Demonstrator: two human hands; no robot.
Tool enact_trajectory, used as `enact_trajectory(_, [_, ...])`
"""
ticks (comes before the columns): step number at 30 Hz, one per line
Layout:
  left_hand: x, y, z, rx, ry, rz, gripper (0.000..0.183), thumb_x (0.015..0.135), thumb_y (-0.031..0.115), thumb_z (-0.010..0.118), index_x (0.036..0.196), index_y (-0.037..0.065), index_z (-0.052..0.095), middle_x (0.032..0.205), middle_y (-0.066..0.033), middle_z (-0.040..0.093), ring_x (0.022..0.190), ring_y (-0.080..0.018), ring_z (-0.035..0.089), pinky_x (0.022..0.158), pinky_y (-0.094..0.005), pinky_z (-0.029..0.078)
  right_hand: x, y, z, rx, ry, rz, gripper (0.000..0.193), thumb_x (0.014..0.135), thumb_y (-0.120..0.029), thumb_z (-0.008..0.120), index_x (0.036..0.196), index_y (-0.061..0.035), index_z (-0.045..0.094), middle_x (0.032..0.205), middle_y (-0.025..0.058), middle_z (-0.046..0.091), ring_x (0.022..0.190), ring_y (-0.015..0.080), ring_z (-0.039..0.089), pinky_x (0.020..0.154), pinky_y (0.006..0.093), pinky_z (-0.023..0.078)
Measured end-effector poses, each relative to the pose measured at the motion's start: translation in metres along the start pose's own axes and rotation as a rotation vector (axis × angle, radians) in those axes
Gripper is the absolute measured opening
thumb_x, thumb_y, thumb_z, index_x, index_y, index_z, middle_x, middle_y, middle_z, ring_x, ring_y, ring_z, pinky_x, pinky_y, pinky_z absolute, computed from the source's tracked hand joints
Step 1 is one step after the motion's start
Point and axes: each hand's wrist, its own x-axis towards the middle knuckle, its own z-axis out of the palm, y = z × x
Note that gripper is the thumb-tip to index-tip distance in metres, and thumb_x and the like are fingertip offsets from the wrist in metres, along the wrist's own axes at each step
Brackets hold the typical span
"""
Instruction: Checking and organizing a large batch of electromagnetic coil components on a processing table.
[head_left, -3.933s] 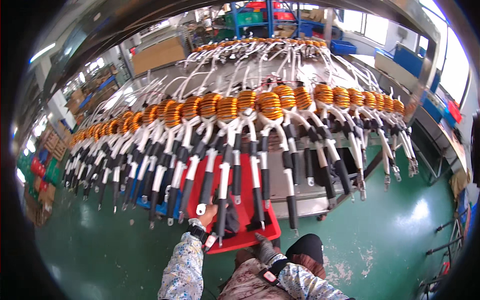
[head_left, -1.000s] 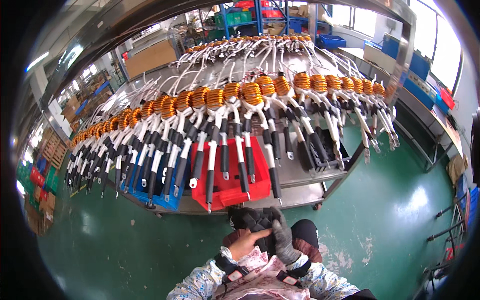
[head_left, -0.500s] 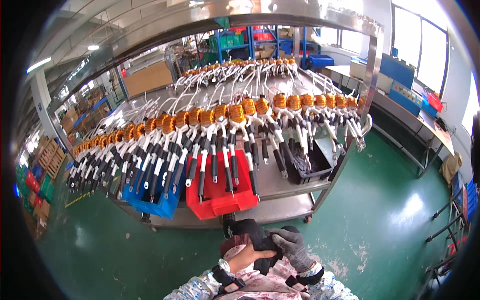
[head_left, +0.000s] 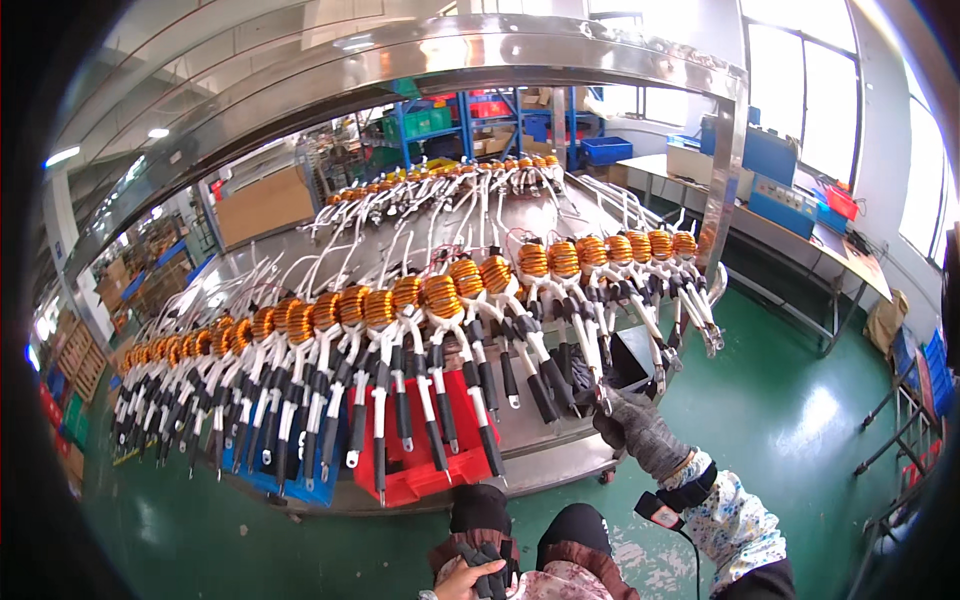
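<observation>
From my head camera, a long metal table (head_left: 322, 244) spreads before me, framed by a shiny overhead rail (head_left: 450, 45) and a post (head_left: 722, 180) near its right end. Copper-coloured coils (head_left: 441, 297) line the near side in a curved row, their white leads with black sleeves (head_left: 423, 393) hanging past the front edge; another row of coils sits at the far side. Beneath the hanging ends, a lower shelf (head_left: 560, 456) carries a blue bin (head_left: 310, 487), a red bin (head_left: 440, 480) and, to the right, a dark bin (head_left: 632, 352). Blue shelving (head_left: 405, 130) stands behind, and a workbench (head_left: 800, 235) runs along the window side.

My bare left hand (head_left: 458, 583) is low by my lap, fingers closed around some small black pieces (head_left: 484, 562), well apart from the table. My gloved right hand (head_left: 645, 435) is out at the right part of the front edge, fingers bent, beside the hanging lead ends and just in front of the dark bin. I cannot tell how far those fingers are parted or whether they grip anything.

Green floor (head_left: 760, 440) stretches between table and workbench, giving my right elbow room; forward, the dangling leads crowd my reach.
</observation>
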Motion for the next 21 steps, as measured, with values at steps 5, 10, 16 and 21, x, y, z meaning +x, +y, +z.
enact_trajectory(5, [0.028,-0.007,-0.006,0.457,-0.104,0.599,0.014,0.080,0.015,0.060,0.069,0.007,0.061,0.064,-0.0044,0.060,0.056,-0.0120,0.057,0.051,-0.0251,0.045,-0.018,0.008,0.012,0.054,-0.035,-0.150,0.042,0.087,-0.043,0.047,0.092,-0.0025,0.055,0.061,-0.0019,0.045,0.053,0.0117,0.041,0.053,0.0249,0.036])
enact_trajectory(10, [0.058,0.017,0.007,-0.063,-0.179,-0.196,0.027,0.082,0.026,0.059,0.067,0.004,0.061,0.054,-0.0082,0.058,0.042,-0.0162,0.052,0.039,-0.0260,0.040,-0.035,0.026,0.032,0.133,0.165,-0.271,0.042,0.085,-0.041,0.051,0.087,0.0006,0.052,0.068,0.0039,0.047,0.059,0.0160,0.046,0.055,0.0302,0.040])
enact_trajectory(16, [0.068,0.008,0.005,0.036,-0.114,-0.198,0.020,0.081,0.023,0.059,0.071,0.006,0.060,0.054,-0.0055,0.055,0.041,-0.0170,0.049,0.039,-0.0269,0.040,-0.037,0.017,0.045,0.216,0.229,-0.249,0.042,0.085,-0.037,0.052,0.097,0.0033,0.052,0.063,0.0000,0.039,0.057,0.0132,0.041,0.053,0.0270,0.035])
enact_trajectory(21, [0.056,0.015,0.010,-0.015,-0.010,-0.165,0.016,0.079,0.023,0.061,0.075,0.008,0.058,0.052,-0.0063,0.051,0.044,-0.0197,0.048,0.043,-0.0326,0.040,-0.036,0.002,0.045,0.491,0.104,-0.123,0.037,0.089,-0.032,0.049,0.097,0.0033,0.054,0.061,-0.0032,0.036,0.054,0.0082,0.036,0.051,0.0226,0.031])
